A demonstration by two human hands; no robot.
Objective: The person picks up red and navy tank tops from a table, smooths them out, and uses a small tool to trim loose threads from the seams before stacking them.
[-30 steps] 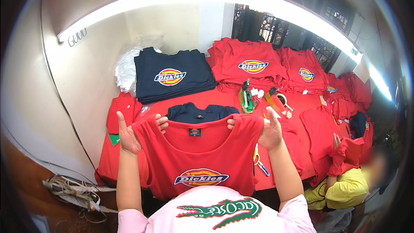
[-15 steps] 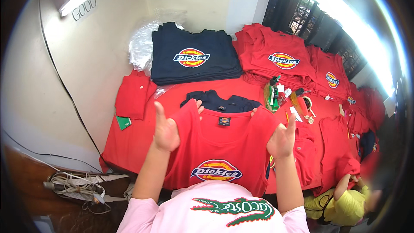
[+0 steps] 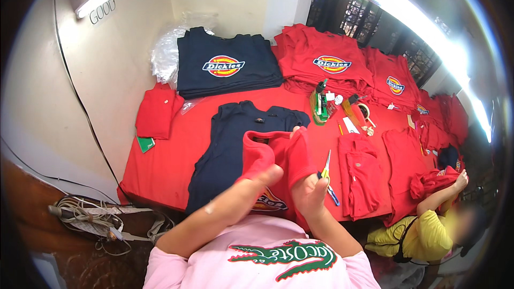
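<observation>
red cotton fills the near middle of the table: the red t-shirt is now bunched and doubled over between both hands, where half a second ago it lay spread flat with the palms pressing on it, and a second ago it hung held up by the shoulders. the left hand has its fingers curled around the left fold of the cloth, holding it; the right hand grips the right side, fingers closed on the fabric with the thumb on top. the shirt's printed badge peeks out low between the wrists. judging by this, the smoothing is over and the garment is being gathered or folded in toward the body.

under and left of it lies a navy t-shirt, flat, collar to the far side. a pair of scissors rests just right of the right hand, on the red cloth. farther right sit folded red shirts. at the far side stand a navy stack and a red stack, with small tools between far and near. at the near right, another person in a yellow top handles red cloth.
</observation>
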